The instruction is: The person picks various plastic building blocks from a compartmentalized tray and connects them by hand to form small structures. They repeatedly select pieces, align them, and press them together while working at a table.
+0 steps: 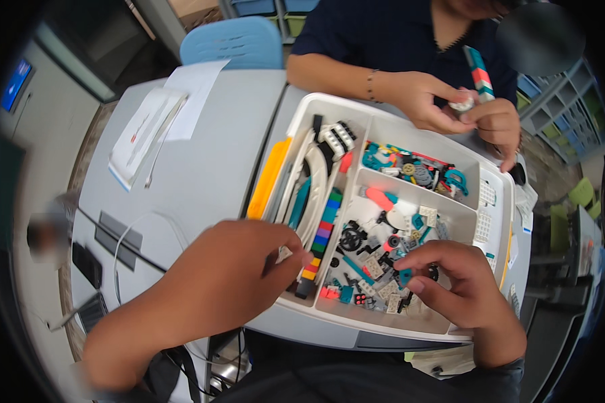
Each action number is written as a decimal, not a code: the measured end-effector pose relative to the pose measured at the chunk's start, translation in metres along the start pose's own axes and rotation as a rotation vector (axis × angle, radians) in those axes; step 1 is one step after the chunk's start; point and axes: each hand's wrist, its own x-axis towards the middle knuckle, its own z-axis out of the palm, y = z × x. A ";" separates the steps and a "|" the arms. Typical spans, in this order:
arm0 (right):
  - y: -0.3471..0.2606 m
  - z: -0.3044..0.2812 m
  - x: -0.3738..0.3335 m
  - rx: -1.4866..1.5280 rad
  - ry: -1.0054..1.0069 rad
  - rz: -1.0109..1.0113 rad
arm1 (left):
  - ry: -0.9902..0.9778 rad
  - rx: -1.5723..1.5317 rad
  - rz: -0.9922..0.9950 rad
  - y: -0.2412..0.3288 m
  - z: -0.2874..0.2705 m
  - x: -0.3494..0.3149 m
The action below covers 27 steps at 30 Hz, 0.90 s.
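Brick row (323, 232) beside left fingers (287, 272), lengthwise away-right

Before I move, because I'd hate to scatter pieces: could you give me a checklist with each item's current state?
1. Tray resting on the tabletop: ok.
2. Small parts sorted: not ok; mixed kinds lie jumbled.
3. Right hand gripping the teal piece: cannot tell.
4. Left hand empty: cannot tell; its grasp is partly hidden.
5. Co-worker's hands apart from yours: ok; they're by the tray's far side.
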 end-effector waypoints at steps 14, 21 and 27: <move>0.006 -0.027 -0.011 0.809 0.247 -0.016 | -0.207 -1.251 0.120 -0.026 0.084 -0.071; 0.004 -0.031 -0.013 0.945 0.290 -0.031 | -0.189 -1.814 -0.053 -0.054 0.177 -0.084; 0.002 -0.035 -0.013 0.988 0.214 -0.038 | -0.164 -2.179 -0.058 -0.056 0.219 -0.083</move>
